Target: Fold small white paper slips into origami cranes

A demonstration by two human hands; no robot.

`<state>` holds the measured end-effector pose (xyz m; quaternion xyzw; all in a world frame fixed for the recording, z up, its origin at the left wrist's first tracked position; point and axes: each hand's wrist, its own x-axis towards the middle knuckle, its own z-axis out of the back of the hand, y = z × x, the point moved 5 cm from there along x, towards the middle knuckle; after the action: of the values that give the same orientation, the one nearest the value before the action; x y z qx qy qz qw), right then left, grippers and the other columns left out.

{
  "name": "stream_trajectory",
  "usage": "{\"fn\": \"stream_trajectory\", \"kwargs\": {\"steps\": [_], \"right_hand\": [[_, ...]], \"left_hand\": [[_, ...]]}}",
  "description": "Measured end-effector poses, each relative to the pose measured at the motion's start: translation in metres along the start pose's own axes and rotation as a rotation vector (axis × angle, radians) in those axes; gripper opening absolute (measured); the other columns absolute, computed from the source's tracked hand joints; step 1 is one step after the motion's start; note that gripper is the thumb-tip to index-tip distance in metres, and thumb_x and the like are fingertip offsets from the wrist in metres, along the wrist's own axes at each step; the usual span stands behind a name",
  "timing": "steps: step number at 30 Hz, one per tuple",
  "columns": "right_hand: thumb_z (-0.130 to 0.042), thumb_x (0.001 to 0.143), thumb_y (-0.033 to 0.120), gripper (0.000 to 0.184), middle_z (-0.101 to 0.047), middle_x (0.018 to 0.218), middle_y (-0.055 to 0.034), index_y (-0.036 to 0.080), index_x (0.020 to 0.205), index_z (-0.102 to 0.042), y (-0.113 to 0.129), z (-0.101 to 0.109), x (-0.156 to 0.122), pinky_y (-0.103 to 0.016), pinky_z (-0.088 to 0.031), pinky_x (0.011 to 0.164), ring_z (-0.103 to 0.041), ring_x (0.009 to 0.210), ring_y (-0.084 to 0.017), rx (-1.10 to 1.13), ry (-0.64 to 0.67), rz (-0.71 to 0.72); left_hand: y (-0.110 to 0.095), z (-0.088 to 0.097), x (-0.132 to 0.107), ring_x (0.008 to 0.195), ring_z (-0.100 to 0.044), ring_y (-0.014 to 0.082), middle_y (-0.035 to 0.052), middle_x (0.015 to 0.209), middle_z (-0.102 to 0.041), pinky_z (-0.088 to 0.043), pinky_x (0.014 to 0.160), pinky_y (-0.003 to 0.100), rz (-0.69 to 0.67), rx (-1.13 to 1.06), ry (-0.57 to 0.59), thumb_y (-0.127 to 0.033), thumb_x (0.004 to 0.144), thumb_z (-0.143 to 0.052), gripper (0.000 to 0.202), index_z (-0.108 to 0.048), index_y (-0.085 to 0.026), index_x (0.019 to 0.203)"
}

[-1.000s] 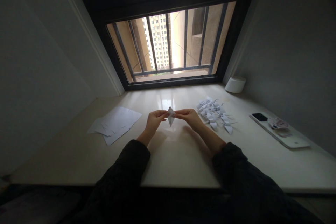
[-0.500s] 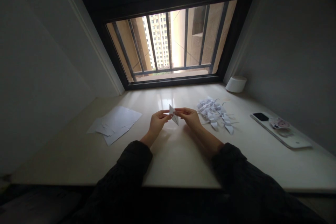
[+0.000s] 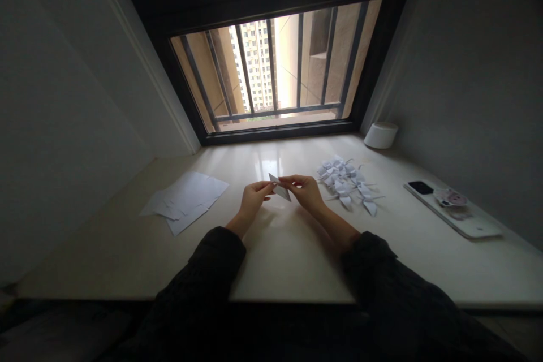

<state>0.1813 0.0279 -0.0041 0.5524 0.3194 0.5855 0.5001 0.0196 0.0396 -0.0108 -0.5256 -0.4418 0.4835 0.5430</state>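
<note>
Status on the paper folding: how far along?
Done: a pile of folded pieces lies on the right. In hand: left hand and right hand pinch one part-folded piece. Left: flat sheets on the left, unfolded, count unclear.

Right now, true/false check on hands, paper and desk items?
1. Left hand and right hand both pinch one folded paper. True.
2. The pile of folded pieces lies left of the hands. False: it lies to their right.
3. Loose flat sheets lie on the desk, left of the hands. True.
4. The phone rests on the sheets. False: it lies on the desk at the far right, apart from them.
</note>
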Motion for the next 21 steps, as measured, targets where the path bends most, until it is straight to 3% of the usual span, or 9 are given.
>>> {"fn": "stream_trajectory", "kwargs": {"steps": [6, 11, 15, 21], "right_hand": [[-0.068, 0.069, 0.045, 0.039, -0.073, 0.084, -0.0067, 0.019, 0.099, -0.071, -0.003, -0.003, 0.000, -0.029, -0.048, 0.066, -0.066, 0.077, -0.020, 0.076, 0.035, -0.073], [-0.068, 0.065, 0.053, 0.042, -0.072, 0.073, -0.0068, 0.015, 0.081, -0.074, -0.009, -0.007, -0.002, -0.028, -0.045, 0.061, -0.063, 0.068, -0.019, 0.137, 0.111, -0.194], [-0.070, 0.061, 0.054, 0.043, -0.071, 0.068, -0.0061, 0.014, 0.078, -0.074, -0.007, -0.008, -0.003, -0.026, -0.042, 0.057, -0.059, 0.061, -0.017, 0.174, 0.121, -0.210], [-0.071, 0.060, 0.053, 0.042, -0.066, 0.063, -0.0028, 0.015, 0.077, -0.074, 0.002, -0.012, -0.008, -0.024, -0.035, 0.053, -0.052, 0.057, -0.012, 0.199, 0.182, -0.234]], "left_hand": [[0.002, 0.002, 0.001, 0.087, -0.063, 0.0223, 0.0094, 0.086, -0.070, -0.045, 0.068, 0.029, 0.016, -0.072, -0.028, -0.049, 0.064, -0.071, 0.040, -0.072, -0.018, 0.088], [0.000, 0.002, 0.000, 0.082, -0.063, 0.0208, 0.0088, 0.083, -0.070, -0.043, 0.063, 0.027, -0.021, -0.031, -0.032, -0.049, 0.064, -0.071, 0.038, -0.073, -0.018, 0.085], [-0.006, 0.001, -0.001, 0.073, -0.061, 0.0184, 0.0070, 0.075, -0.069, -0.043, 0.060, 0.026, -0.110, 0.058, -0.046, -0.049, 0.065, -0.070, 0.035, -0.073, -0.017, 0.080], [-0.004, 0.004, -0.001, 0.076, -0.060, 0.0179, 0.0066, 0.082, -0.071, -0.042, 0.061, 0.026, -0.094, 0.020, -0.090, -0.046, 0.066, -0.069, 0.033, -0.074, -0.019, 0.084]]}}
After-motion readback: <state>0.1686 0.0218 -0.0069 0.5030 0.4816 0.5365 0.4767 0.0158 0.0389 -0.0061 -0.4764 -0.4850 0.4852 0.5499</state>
